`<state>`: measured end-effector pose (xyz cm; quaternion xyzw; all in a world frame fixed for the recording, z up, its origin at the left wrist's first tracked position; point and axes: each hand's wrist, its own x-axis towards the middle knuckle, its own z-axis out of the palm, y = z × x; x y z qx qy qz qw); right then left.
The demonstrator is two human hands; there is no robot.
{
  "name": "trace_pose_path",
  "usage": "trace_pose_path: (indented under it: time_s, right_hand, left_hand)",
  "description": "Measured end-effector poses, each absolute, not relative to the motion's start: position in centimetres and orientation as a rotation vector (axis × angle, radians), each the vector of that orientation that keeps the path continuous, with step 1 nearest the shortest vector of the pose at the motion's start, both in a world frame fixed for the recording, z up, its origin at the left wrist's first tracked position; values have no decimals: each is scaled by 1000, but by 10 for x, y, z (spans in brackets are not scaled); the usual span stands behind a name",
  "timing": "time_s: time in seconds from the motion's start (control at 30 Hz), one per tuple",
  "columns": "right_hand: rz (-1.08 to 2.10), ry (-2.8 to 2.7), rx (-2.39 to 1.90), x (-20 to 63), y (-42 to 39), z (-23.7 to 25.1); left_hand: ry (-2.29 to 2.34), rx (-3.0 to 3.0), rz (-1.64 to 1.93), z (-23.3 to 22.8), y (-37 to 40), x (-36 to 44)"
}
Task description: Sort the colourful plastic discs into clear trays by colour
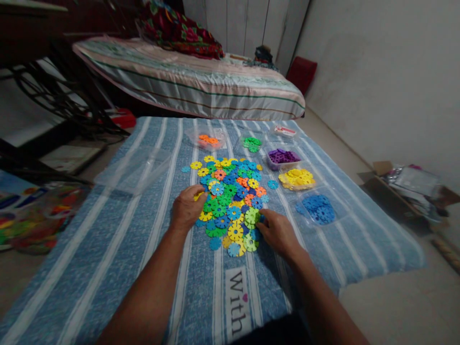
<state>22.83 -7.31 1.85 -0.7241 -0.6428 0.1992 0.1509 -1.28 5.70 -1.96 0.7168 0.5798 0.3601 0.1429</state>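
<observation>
A pile of flat, notched plastic discs (229, 194) in yellow, green, blue, orange and light green lies on the striped blue cloth. My left hand (187, 207) is at the pile's left edge, its thumb and fingers closed on a yellow notched disc (198, 196). At the right edge, my right hand (279, 231) pinches a blue notched disc (262, 219), partly hidden by the fingers. A light green disc (252, 216) lies just left of those fingertips.
Clear tubs hold orange discs (209, 140), green discs (252, 143), purple discs (283, 156), yellow discs (297, 178) and blue discs (319, 209). A transparent container (134, 170) stands left. Beyond are a bed (201, 86) and, on the floor at right, a cardboard box (398, 199).
</observation>
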Motion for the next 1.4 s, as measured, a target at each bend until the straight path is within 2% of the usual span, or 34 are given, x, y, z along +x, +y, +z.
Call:
trace_pose_path:
  time_s: [0.13, 0.33, 0.8, 1.1, 1.27, 1.4]
  right_hand:
    - [584, -1753, -1971, 240, -81, 8]
    - [512, -1688, -2032, 265, -99, 3]
    - [413, -1997, -2332, 242, -74, 24]
    - [324, -1941, -2187, 246, -79, 12]
    - [430, -1637, -1887, 257, -89, 4]
    - [731, -1170, -1662, 262, -93, -1]
  left_hand:
    - [1671, 2074, 1034, -20, 57, -13]
    - [1658, 2058, 1052, -21, 57, -12]
    - [1691, 2046, 1031, -27, 62, -16]
    - [1676, 2035, 1058, -30, 65, -17]
    - [1678, 2037, 1054, -28, 64, -18]
    - [1676, 2033, 1055, -27, 63, -17]
